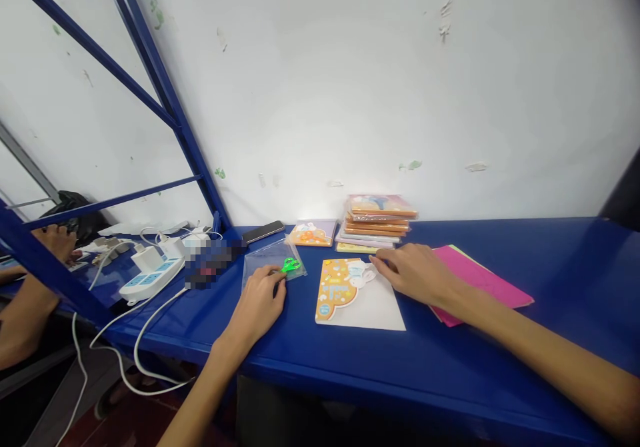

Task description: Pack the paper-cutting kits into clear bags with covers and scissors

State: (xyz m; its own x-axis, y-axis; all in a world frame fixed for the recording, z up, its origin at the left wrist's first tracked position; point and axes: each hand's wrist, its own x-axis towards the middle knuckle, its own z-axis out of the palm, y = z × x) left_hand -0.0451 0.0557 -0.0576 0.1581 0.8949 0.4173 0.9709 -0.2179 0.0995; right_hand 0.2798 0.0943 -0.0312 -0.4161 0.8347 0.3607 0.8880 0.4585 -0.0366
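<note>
My left hand (255,307) grips a small pair of green-handled scissors (291,266), with a dark blade showing below my fingers. Beneath them lies a transparent plastic sleeve (267,264) on the blue table (500,360). My right hand (410,274) rests its fingertips on a white sheet (373,310) with a die-cut orange cartoon card (337,290) on it. Just right of that hand, partly under my wrist, lie pink paper sheets (480,284). A stack of orange-edged booklets (377,224) stands behind the sheet.
A black phone (263,232) and a small orange card (313,234) lie at the wall. To the left are a white power strip (153,277), chargers and loose white cables, plus a pixelated patch (210,264). A blue metal frame (170,100) holds a mirror reflecting a hand.
</note>
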